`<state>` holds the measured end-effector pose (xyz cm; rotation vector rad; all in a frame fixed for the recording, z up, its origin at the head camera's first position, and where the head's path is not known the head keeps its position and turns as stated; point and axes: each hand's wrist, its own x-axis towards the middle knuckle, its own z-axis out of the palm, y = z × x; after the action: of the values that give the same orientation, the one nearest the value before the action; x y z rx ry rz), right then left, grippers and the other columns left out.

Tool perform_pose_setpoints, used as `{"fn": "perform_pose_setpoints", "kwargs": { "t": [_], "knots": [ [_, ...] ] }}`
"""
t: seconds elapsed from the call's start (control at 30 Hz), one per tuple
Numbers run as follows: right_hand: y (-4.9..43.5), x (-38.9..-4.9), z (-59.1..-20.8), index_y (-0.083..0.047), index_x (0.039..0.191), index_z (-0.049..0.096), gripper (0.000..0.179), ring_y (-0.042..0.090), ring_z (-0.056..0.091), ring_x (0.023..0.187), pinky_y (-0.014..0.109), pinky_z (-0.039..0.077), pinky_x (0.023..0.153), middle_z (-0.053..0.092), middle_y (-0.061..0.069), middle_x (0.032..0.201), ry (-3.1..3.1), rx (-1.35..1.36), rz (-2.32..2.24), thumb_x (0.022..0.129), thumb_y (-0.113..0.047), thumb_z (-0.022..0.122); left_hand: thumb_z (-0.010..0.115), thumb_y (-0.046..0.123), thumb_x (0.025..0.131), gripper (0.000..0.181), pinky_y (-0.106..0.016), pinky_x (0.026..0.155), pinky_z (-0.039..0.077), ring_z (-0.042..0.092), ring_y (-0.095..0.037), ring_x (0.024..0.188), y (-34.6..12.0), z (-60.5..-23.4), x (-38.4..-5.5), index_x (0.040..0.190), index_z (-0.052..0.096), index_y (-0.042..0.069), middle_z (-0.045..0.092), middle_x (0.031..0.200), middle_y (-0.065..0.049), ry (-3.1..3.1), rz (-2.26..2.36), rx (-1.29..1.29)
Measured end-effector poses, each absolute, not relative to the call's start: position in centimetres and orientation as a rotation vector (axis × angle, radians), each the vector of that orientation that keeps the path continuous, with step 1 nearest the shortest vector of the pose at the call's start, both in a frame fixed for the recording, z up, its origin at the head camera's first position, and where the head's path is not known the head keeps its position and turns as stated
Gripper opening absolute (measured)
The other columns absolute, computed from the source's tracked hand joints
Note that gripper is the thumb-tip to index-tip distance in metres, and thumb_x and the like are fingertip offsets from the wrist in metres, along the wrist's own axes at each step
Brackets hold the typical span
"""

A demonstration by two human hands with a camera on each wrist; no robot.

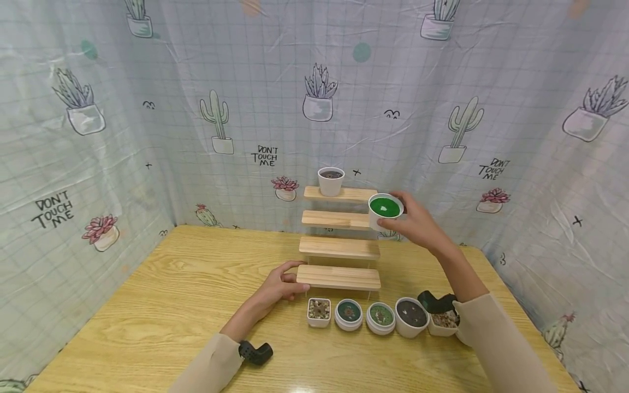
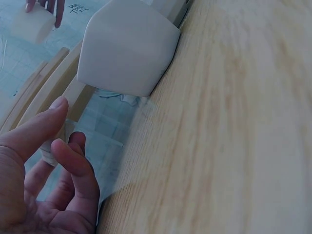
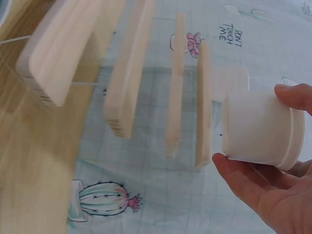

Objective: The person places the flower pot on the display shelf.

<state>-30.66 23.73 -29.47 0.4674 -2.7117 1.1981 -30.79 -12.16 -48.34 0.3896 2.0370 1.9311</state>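
My right hand (image 1: 415,221) holds a white round pot with a green top (image 1: 385,207), gripped round its side. It is close to the right end of the tiered wooden stand (image 1: 339,277), near the top board. In the right wrist view the white pot (image 3: 258,127) is level with that board's end, its base facing the stand. On the top board's left part stands another white pot with a dark filling (image 1: 331,184). My left hand (image 1: 275,286) grips the left end of the lowest board, thumb in front and fingers curled behind.
Along the stand's front is a row of small pots: a square pebble-filled pot (image 1: 319,314), a dark green one (image 1: 349,315), a light green one (image 1: 380,319), a dark-filled one (image 1: 411,318) and a pebbled one (image 1: 444,323) partly behind my right sleeve. A printed curtain (image 1: 275,82) hangs behind.
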Motion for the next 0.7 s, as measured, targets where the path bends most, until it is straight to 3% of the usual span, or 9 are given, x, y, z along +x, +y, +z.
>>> {"fn": "perform_pose_setpoints", "kwargs": {
  "t": [0.3,0.53,0.7],
  "knots": [
    [22.5,-32.1,-27.3,-0.005,0.157,0.031,0.083,0.035,0.057,0.121,0.045,0.05,0.094,0.052,0.02,0.143,-2.701,0.455,1.16,0.094,-0.034,0.075,0.084,0.016,0.087,0.071,-0.025,0.062,0.049,0.056,-0.01,0.071,-12.1,-48.4,-30.8,0.15,0.051,0.019,0.067,0.081,0.003,2.041,1.929,0.397],
    [21.6,-33.1,-26.1,-0.005,0.158,0.03,0.084,0.034,0.059,0.111,0.032,0.053,0.077,0.053,0.021,0.141,-2.688,0.444,1.181,0.094,-0.035,0.074,0.083,0.016,0.087,0.074,-0.025,0.061,0.049,0.055,-0.011,0.069,-12.1,-48.4,-30.7,0.152,0.049,0.017,0.066,0.08,0.003,2.041,1.928,0.401],
    [21.0,-33.8,-25.7,-0.006,0.159,0.031,0.085,0.032,0.057,0.117,0.033,0.051,0.082,0.054,0.02,0.141,-2.669,0.411,1.185,0.093,-0.037,0.075,0.083,0.016,0.087,0.074,-0.025,0.062,0.049,0.054,-0.01,0.07,-12.2,-48.3,-30.7,0.153,0.048,0.017,0.061,0.075,0.004,2.053,1.926,0.404]
  ]
}}
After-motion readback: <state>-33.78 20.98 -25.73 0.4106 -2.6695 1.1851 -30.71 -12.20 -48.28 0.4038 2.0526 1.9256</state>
